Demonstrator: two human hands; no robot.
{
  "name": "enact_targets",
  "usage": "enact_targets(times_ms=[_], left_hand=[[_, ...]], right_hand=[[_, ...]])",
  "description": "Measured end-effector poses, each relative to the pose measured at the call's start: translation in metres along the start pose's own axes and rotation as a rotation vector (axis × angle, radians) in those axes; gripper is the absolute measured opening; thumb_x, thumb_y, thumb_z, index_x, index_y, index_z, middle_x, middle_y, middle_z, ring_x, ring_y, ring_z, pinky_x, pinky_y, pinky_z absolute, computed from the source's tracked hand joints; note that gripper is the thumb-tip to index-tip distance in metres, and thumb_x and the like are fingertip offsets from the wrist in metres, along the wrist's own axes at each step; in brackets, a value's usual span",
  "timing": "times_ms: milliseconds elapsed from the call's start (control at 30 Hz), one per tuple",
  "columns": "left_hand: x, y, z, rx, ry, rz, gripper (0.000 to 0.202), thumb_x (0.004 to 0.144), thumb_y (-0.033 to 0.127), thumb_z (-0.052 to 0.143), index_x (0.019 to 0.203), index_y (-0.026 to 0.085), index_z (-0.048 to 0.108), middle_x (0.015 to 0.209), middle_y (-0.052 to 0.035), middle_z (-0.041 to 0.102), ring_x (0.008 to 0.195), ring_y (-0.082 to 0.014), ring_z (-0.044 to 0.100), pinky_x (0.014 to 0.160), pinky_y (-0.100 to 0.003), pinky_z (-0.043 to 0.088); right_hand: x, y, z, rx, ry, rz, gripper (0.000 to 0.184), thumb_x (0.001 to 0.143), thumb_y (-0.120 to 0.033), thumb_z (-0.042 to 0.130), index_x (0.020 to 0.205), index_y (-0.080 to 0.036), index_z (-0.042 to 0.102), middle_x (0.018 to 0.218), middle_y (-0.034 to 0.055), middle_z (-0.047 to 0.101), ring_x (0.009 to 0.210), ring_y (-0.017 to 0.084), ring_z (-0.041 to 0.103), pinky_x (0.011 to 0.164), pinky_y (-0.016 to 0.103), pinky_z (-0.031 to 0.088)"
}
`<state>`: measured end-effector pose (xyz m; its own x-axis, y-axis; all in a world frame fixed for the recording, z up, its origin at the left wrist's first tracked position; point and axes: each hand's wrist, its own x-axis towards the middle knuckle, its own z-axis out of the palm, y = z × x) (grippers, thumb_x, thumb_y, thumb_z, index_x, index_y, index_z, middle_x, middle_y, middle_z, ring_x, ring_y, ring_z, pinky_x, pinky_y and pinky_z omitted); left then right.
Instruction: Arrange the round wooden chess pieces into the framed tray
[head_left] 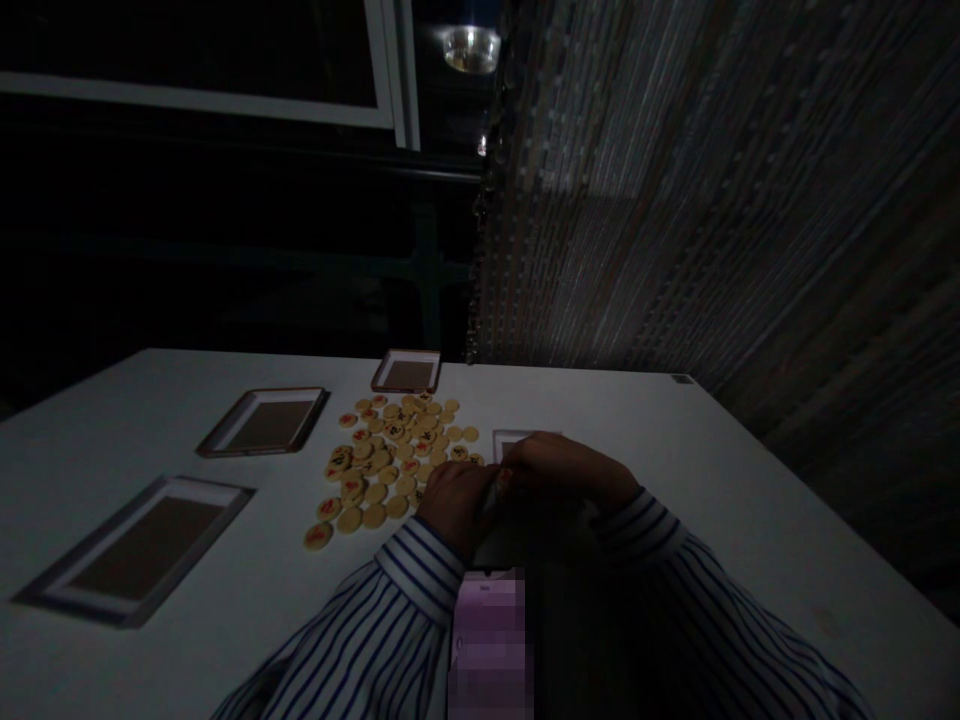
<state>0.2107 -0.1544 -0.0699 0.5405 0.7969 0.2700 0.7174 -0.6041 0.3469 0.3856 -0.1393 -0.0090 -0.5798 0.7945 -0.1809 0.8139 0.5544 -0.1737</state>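
My left hand (459, 502) and my right hand (561, 466) meet over the near middle of the white table. Their fingers are curled in toward each other around something small and dark that I cannot make out. Just left of my left hand lies a spread pile of round wooden Chinese chess pieces (377, 494), some face up with red or black characters, some blank side up, a few stacked. A shallow tray or frame (516, 435) shows partly behind my right hand. Below my hands is a flat lilac object (486, 640), partly blurred out.
Three shallow rectangular trays or frames with brown centres stand on the white table (622, 420): one at the near left (139, 550), one farther left (266, 422), one at the back (407, 373). A bead curtain (600, 230) hangs behind at the right. The room is dark.
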Motion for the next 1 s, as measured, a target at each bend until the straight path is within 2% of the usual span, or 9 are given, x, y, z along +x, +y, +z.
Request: enact_targets(times_ms=[233, 433, 733, 1000], left_hand=[[-0.0001, 0.0039, -0.0029, 0.012, 0.026, 0.008, 0.032, 0.078, 0.035, 0.048, 0.105, 0.022, 0.056, 0.093, -0.0060, 0.064, 0.091, -0.0220, 0.056, 0.082, -0.037, 0.040], [-0.0005, 0.0010, -0.0025, 0.006, 0.066, 0.010, 0.038, 0.079, 0.040, 0.046, 0.108, 0.017, 0.055, 0.097, -0.0091, 0.064, 0.093, -0.0234, 0.056, 0.084, -0.040, 0.041], [-0.0018, -0.0048, -0.0005, -0.030, 0.155, 0.028, 0.028, 0.080, 0.025, 0.046, 0.104, 0.017, 0.056, 0.098, -0.0079, 0.065, 0.093, -0.0220, 0.056, 0.084, -0.040, 0.041], [-0.0039, -0.0056, -0.0063, -0.051, 0.237, 0.046, 0.024, 0.080, 0.024, 0.046, 0.099, 0.017, 0.059, 0.093, -0.0079, 0.066, 0.088, -0.0211, 0.058, 0.080, -0.039, 0.044]], right_hand=[[-0.0011, 0.0034, -0.0020, -0.025, -0.009, 0.037, 0.021, 0.080, -0.027, 0.045, 0.084, -0.017, 0.064, 0.081, 0.0061, 0.065, 0.069, 0.014, 0.057, 0.057, 0.021, 0.033], [-0.0029, 0.0041, -0.0048, -0.012, 0.014, 0.044, 0.022, 0.080, -0.024, 0.042, 0.085, -0.017, 0.063, 0.080, 0.0055, 0.065, 0.069, 0.014, 0.056, 0.060, 0.022, 0.033], [-0.0041, 0.0042, -0.0037, -0.072, 0.050, 0.064, 0.024, 0.081, -0.022, 0.041, 0.089, -0.018, 0.063, 0.087, 0.0066, 0.065, 0.078, 0.016, 0.058, 0.065, 0.024, 0.035], [-0.0055, 0.0030, -0.0044, -0.130, 0.117, 0.068, 0.025, 0.083, -0.022, 0.039, 0.094, -0.018, 0.062, 0.091, 0.0072, 0.065, 0.083, 0.017, 0.058, 0.068, 0.025, 0.036]])
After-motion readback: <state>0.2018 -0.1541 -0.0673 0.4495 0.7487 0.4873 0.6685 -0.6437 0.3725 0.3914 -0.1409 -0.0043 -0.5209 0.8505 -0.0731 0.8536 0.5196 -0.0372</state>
